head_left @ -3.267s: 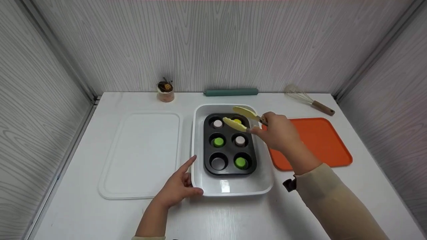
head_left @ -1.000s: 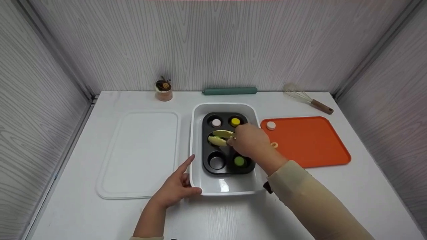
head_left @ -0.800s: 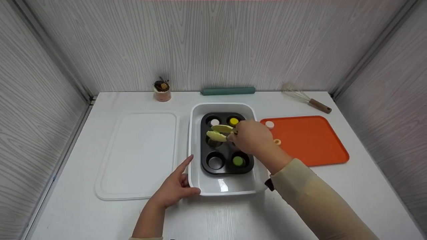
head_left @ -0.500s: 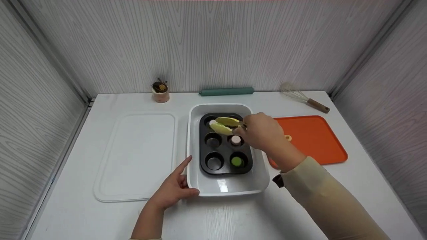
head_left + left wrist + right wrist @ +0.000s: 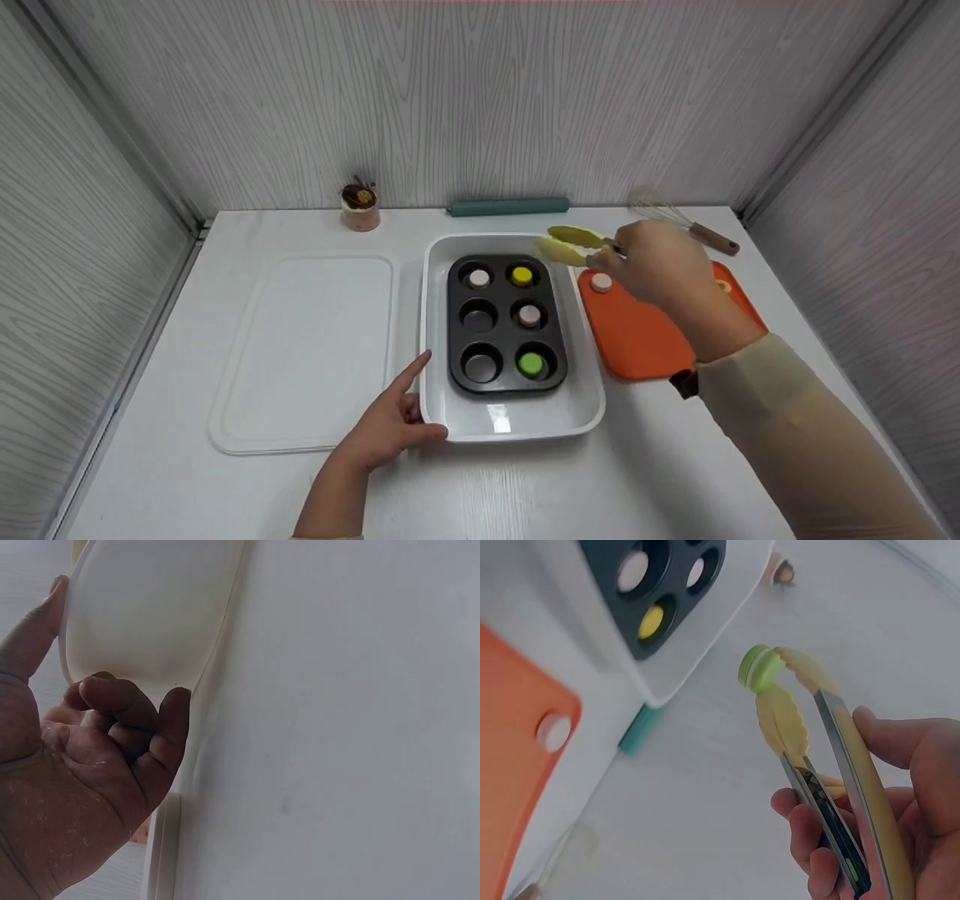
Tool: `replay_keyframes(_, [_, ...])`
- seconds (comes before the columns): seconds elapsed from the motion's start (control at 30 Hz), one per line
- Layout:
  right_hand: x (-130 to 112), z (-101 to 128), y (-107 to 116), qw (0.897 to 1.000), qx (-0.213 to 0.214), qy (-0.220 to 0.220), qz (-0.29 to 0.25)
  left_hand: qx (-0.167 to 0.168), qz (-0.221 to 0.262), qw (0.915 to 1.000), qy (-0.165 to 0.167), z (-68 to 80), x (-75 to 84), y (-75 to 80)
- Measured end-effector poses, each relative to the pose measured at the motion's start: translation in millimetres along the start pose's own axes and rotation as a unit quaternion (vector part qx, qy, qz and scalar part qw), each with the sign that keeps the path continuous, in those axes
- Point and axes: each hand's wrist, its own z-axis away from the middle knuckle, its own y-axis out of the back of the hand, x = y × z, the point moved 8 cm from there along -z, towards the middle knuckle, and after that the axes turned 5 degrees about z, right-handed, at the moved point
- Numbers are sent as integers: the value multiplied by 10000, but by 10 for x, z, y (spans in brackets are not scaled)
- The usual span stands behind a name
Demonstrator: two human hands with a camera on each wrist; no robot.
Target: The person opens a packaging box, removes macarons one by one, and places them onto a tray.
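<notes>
The place looks like a staged recording booth laid out as a baking station, not a lived-in kitchen. Grey wood-grain panels wall in a white tabletop on its back, left and right edges. The props are kitchenware: a whisk near the back right corner, a teal rolling pin along the back edge, a small dessert cup, an orange tray, a white board and a dark muffin tin inside a white baking dish.

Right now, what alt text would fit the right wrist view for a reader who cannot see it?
The right hand grips yellow tongs whose tips pinch a green macaron above the white table. Behind lie a dark muffin pan in a white tray and an orange mat.
</notes>
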Motion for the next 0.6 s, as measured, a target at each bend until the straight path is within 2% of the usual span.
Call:
replay_keyframes(0.2, [498, -35, 20, 9994, 162, -313, -62, 37, 19, 10000, 9, -12, -14, -2])
replay_keyframes(0.43, [949, -128, -135, 9984, 101, -544, 96, 51, -15, 10000, -18, -6, -18, 7])
replay_keyframes(0.6, [1206, -190, -257, 9984, -34, -553, 145, 2, 17, 10000, -44, -5, -20, 6])
